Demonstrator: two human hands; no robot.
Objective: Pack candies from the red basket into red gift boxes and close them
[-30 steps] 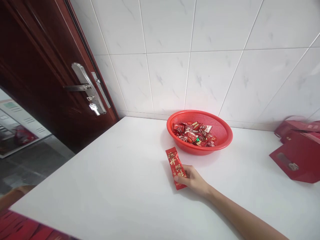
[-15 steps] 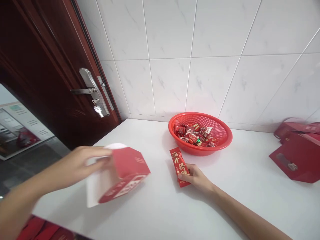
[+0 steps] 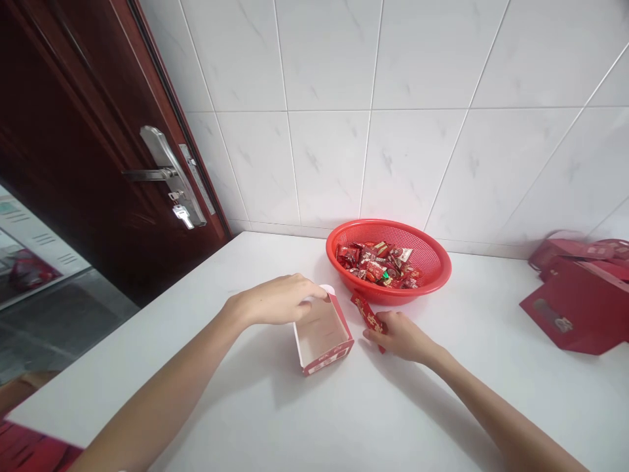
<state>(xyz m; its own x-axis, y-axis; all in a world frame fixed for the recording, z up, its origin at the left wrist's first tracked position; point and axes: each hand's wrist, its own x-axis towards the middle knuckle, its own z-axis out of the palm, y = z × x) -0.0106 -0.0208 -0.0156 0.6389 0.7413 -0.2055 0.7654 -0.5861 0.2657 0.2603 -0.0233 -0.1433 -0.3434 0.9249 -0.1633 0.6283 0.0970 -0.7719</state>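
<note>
My left hand (image 3: 280, 300) grips the far rim of a small red-and-white cardboard box (image 3: 322, 332), its open top facing up toward me. Nothing shows inside the box. Between thumb and fingers, my right hand (image 3: 397, 334) holds a flat red packet with gold characters (image 3: 366, 311), tilted just right of the box. Behind both hands stands a red plastic colander (image 3: 439, 278), with many small wrapped candies (image 3: 376, 267) in it.
Red cardboard boxes (image 3: 580, 305) stand at the right on the white table (image 3: 481, 314). A tiled wall (image 3: 329, 164) runs along the back. At the left is a dark wooden door (image 3: 73, 131) with keys (image 3: 183, 215) hanging from its lock. Red items (image 3: 29, 449) lie below the table edge at lower left.
My left hand has brought the box rightward and turned its opening upward, close to the packet. My right hand has shifted slightly right and tilted the packet. The view has moved a little.
</note>
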